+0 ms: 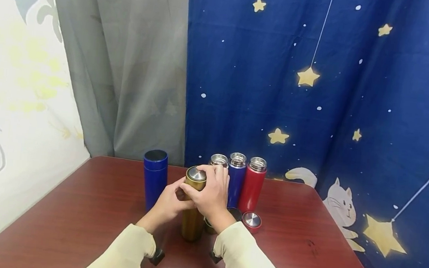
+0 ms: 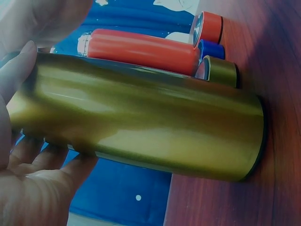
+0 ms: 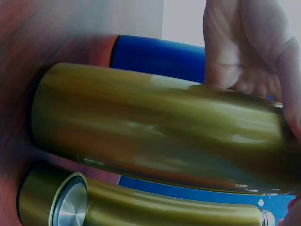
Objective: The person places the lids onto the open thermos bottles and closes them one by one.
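A gold thermos flask [image 1: 191, 229] stands upright on the table between both hands, topped by a lid [image 1: 197, 174] with a silver disc. My left hand [image 1: 169, 201] grips the flask's upper body from the left. From the right, my right hand [image 1: 212, 194] holds the top around the lid, fingers behind and thumb in front. In the left wrist view the gold body [image 2: 155, 117] lies sideways across the picture, its base on the table. The far sides of the fingers are hidden behind the flask.
A capped blue flask [image 1: 154, 180] stands at the left. Behind my right hand are lidless flasks: a gold one [image 3: 174, 202], a blue one [image 1: 236, 181] and a red one [image 1: 253, 189]. Before them lie a red lid [image 1: 252, 222], a blue lid [image 2: 212, 49] and a gold lid [image 2: 223, 71].
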### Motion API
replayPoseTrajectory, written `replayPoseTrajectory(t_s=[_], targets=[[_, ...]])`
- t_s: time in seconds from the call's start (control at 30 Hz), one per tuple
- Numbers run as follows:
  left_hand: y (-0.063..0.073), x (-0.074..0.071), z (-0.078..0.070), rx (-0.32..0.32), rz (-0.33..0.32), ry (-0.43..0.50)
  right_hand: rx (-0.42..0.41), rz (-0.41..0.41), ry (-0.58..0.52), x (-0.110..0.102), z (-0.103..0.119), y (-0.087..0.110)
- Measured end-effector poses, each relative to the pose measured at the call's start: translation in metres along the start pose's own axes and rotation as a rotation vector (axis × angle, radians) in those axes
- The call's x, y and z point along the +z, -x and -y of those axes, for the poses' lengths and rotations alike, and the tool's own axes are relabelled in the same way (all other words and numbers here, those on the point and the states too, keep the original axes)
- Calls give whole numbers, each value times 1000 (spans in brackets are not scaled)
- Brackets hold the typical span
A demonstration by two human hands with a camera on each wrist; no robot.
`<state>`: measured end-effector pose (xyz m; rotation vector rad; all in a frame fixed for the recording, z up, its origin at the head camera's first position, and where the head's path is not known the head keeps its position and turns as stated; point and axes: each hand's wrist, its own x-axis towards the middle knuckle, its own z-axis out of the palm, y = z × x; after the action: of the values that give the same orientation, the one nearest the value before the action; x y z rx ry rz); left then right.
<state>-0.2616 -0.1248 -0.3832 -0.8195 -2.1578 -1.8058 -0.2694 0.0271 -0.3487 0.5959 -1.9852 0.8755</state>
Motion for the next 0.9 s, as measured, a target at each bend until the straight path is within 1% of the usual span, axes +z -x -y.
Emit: replayPoseTrajectory(t_s=[0.07, 0.13, 0.33, 0.4, 0.47, 0.53, 0.7, 0.9], targets=[[-1, 0, -1, 2, 4, -12, 10, 35, -4, -2, 1, -1], [-1, -1, -2, -4, 8, -15, 10, 94, -54, -6, 0, -3], [0, -4, -3, -54, 14, -8, 6, 346, -331, -20, -9, -9], [0, -4, -4, -65, 9, -14, -8, 394, -400, -25, -14, -12], [0, -4, -4, -69, 2, -22, -17, 430, -438, -29, -17, -14], [1, -3, -4, -66, -1, -26, -14, 452, -444, -31, -19, -16], [3, -2, -4, -64, 6, -25, 3, 488, -408, -35, -22, -17], [2, -2, -2, -60, 10, -14, -5, 473, -349, -35, -26, -18]])
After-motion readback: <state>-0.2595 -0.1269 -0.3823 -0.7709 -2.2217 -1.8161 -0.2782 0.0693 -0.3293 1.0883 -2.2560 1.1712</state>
